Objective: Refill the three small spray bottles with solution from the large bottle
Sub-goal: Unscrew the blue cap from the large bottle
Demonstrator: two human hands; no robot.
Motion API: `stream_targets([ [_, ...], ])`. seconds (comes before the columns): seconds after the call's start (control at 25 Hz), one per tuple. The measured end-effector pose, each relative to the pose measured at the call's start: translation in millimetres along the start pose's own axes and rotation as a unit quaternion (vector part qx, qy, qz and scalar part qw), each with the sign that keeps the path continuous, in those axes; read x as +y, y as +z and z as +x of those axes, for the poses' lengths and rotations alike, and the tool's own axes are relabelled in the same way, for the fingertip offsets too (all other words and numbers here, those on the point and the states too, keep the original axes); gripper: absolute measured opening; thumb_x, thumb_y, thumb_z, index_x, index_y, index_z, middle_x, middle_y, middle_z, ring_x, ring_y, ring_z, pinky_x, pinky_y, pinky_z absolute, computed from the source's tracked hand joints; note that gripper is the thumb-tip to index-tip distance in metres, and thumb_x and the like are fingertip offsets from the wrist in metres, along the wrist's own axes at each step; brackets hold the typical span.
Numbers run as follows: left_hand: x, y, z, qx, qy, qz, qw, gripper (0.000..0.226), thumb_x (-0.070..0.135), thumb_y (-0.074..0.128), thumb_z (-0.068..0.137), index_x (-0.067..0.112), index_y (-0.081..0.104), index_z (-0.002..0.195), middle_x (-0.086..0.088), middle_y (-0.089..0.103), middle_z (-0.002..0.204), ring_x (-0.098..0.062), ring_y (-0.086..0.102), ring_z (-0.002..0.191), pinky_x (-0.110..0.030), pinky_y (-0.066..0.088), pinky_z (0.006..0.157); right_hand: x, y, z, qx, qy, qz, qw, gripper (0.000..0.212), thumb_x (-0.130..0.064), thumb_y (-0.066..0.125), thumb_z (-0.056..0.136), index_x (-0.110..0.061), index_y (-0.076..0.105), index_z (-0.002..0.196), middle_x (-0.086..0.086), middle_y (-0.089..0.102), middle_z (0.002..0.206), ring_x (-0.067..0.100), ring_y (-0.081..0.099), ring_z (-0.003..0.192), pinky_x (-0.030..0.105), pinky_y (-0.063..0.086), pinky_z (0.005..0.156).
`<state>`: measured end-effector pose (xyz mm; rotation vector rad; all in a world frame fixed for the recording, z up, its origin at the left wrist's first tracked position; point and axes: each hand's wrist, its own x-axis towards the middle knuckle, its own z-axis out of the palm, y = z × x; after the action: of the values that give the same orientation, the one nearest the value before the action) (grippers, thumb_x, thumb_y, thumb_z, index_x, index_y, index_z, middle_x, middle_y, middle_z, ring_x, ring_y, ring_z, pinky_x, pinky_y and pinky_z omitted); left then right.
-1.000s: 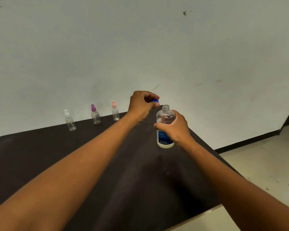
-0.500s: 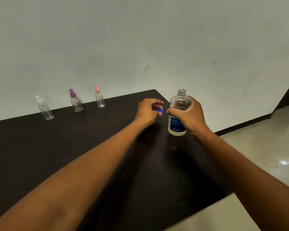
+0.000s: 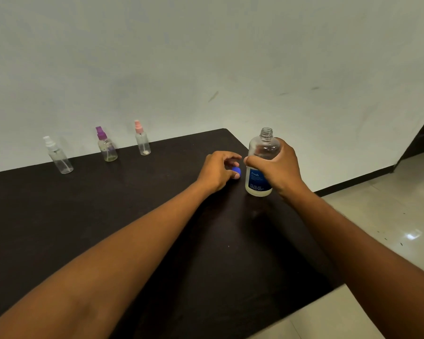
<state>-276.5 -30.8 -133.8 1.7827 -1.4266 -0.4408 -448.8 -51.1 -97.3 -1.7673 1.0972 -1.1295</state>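
Clear plastic, blue-labelled and uncapped, the large bottle (image 3: 261,165) stands right of centre on the black table (image 3: 108,216), the right hand (image 3: 277,168) wrapped round it. The left hand (image 3: 218,171) curls its fingers on the small blue cap (image 3: 236,171) just beside. Three clear spray bottles, white-topped (image 3: 58,156), purple-topped (image 3: 105,145) and pink-topped (image 3: 142,139), line the upper left.

On the bench (image 3: 108,228), three small spray bottles (image 3: 105,145) stand in a row at the far left edge, well apart from the large bottle (image 3: 261,165) at right, its cap (image 3: 236,171) just left of it.
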Motion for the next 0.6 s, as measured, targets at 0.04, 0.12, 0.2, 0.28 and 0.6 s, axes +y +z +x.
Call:
stream_targets([
  [0.04, 0.2, -5.3, -3.1, 0.004, 0.005, 0.006, 1.0, 0.056, 0.0, 0.084, 0.078, 0.019, 0.07, 0.129, 0.0, 0.075, 0.115, -0.012, 0.068, 0.107, -0.035, 0.056, 0.1, -6.1, 0.7, -0.7, -0.003, -0.006, -0.001, 1.0, 0.056, -0.027, 0.085, 0.075, -0.019, 0.06, 0.124, 0.001, 0.068, 0.119, 0.023, 0.067, 0.107, 0.041, 0.057, 0.095],
  [0.12, -1.2, -16.4, -10.4, 0.009, 0.004, 0.015, 1.0, 0.055, 0.003, 0.082, 0.081, 0.021, 0.068, 0.131, -0.001, 0.071, 0.125, -0.014, 0.064, 0.116, -0.038, 0.053, 0.104, -16.5, 1.5, -0.6, -0.011, -0.012, -0.002, 1.0, 0.055, -0.028, 0.085, 0.074, -0.02, 0.06, 0.123, 0.0, 0.068, 0.117, 0.022, 0.067, 0.106, 0.041, 0.058, 0.094],
  [0.2, -4.7, -34.6, -19.0, 0.021, 0.01, 0.027, 0.999, 0.054, 0.005, 0.081, 0.083, 0.022, 0.068, 0.132, 0.0, 0.07, 0.128, -0.014, 0.062, 0.12, -0.039, 0.052, 0.106, -29.9, 5.8, 0.3, -0.021, -0.016, 0.006, 1.0, 0.055, -0.028, 0.085, 0.073, -0.023, 0.059, 0.121, -0.001, 0.068, 0.117, 0.022, 0.067, 0.106, 0.04, 0.058, 0.093],
  [0.28, -8.6, -59.4, -29.8, 0.037, 0.018, 0.037, 0.998, 0.052, 0.009, 0.079, 0.086, 0.024, 0.066, 0.134, 0.001, 0.069, 0.129, -0.013, 0.061, 0.121, -0.039, 0.051, 0.107, -48.5, 15.5, -0.5, -0.033, -0.026, 0.019, 0.999, 0.057, -0.028, 0.085, 0.073, -0.022, 0.058, 0.123, -0.001, 0.067, 0.12, 0.023, 0.066, 0.109, 0.04, 0.057, 0.094],
  [0.6, -31.4, -128.3, -65.9, 0.068, 0.016, 0.079, 0.994, 0.042, 0.018, 0.063, 0.101, 0.021, 0.058, 0.142, -0.002, 0.064, 0.139, -0.016, 0.058, 0.129, -0.033, 0.046, 0.108, -74.9, 70.9, 2.7, -0.049, -0.011, 0.031, 0.998, 0.055, -0.031, 0.088, 0.067, -0.021, 0.063, 0.115, -0.002, 0.07, 0.108, 0.021, 0.069, 0.1, 0.037, 0.06, 0.086],
])
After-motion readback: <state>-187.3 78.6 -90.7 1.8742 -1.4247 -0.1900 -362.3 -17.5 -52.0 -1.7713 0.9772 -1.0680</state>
